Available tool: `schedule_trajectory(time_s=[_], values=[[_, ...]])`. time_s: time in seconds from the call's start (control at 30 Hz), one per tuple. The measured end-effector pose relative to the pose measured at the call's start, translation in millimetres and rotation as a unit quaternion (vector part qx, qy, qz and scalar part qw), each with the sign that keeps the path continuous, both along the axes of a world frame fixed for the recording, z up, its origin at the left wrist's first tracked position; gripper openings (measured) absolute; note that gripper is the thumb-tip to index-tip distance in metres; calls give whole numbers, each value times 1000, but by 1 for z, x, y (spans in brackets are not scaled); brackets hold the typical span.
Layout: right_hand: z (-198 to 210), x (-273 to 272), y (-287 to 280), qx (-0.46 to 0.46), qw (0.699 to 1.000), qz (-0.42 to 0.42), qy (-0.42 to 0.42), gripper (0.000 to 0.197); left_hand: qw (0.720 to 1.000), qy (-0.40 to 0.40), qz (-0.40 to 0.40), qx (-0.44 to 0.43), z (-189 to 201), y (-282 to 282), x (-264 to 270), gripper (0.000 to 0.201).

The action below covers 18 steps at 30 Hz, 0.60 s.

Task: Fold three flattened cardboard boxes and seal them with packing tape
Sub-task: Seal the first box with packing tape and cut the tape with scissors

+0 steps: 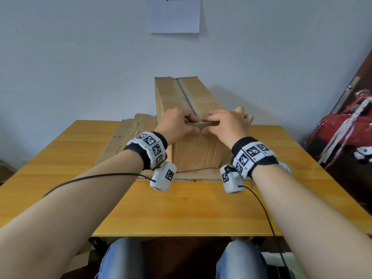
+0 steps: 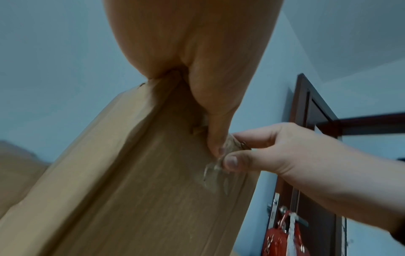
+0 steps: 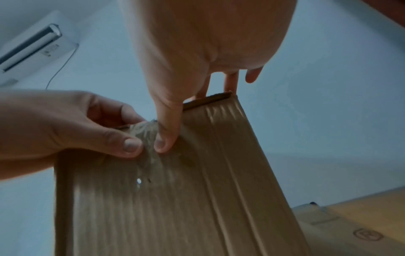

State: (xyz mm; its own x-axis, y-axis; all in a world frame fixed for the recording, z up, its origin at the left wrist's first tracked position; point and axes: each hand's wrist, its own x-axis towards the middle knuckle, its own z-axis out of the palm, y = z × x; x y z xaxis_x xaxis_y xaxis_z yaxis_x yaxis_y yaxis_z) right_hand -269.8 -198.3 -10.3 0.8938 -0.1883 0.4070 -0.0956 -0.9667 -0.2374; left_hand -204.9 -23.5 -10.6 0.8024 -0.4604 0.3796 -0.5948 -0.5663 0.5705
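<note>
Cardboard box (image 1: 193,125) stands on the table (image 1: 181,208), top seam taped, flat boxes (image 1: 124,135) lying behind it to the left. Left hand (image 1: 177,123) and right hand (image 1: 227,122) both clamp the near top edge, thumbs pinching the tape (image 3: 145,131) end down the front face. The tape looks crinkled here: pressed unevenly, it could likely lift off, or the flaps could spring apart.

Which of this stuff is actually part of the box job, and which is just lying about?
Part of the job:
folded box
clear tape
flattened cardboard
left hand
right hand

Lying about:
red bag
paper sheet
</note>
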Motion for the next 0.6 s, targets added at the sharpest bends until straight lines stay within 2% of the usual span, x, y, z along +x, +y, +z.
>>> schedule_trajectory(time_s=[0.07, 0.13, 0.27, 0.4, 0.5, 0.6], values=[[4, -2, 1, 72, 997, 8, -11, 21, 999, 27, -5, -21, 5, 5, -2, 16], [8, -6, 5, 107, 994, 5, -30, 14, 999, 45, -8, -29, 12, 12, -5, 8], [14, -13, 15, 81, 996, 10, -45, 19, 992, 51, 47, -104, 26, 25, -1, 3], [10, -16, 27, -20, 999, 33, 4, 38, 988, 69, 96, -97, 26, 41, 7, 29], [14, -18, 29, -21, 999, 35, 17, 57, 983, 102, 112, -108, 25, 47, 7, 39], [33, -25, 28, -5, 995, 52, 90, 58, 981, 80, 127, -126, 35, 48, 6, 45]])
